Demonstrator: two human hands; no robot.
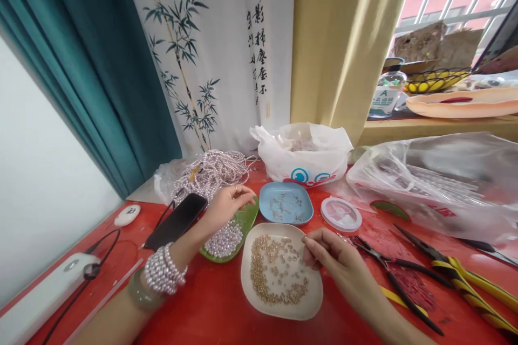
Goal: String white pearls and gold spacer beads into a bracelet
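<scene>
My left hand [231, 204] hovers over a green plate [250, 220] holding loose pearl beads [225, 239]. Its thumb and fingertips are drawn together; anything between them is too small to make out. Strands of pearls [164, 274] and a green bangle [142, 292] circle that wrist. At the right rim of a cream plate [279, 310], my right hand [329, 253] pinches thumb against forefinger, on something tiny I cannot identify. Gold and clear beads [261, 275] lie spread in the cream plate. Behind it sits a blue plate [286, 202] with small thin pieces.
Pearl strands [214, 172] are heaped behind a black phone [178, 221]. At the back stand a white plastic bag [303, 153] and a clear bag [441, 183]. A round lidded box [341, 213], black-handled pliers [388, 267] and yellow-black pliers [453, 269] lie right. A power strip [44, 296] lies left.
</scene>
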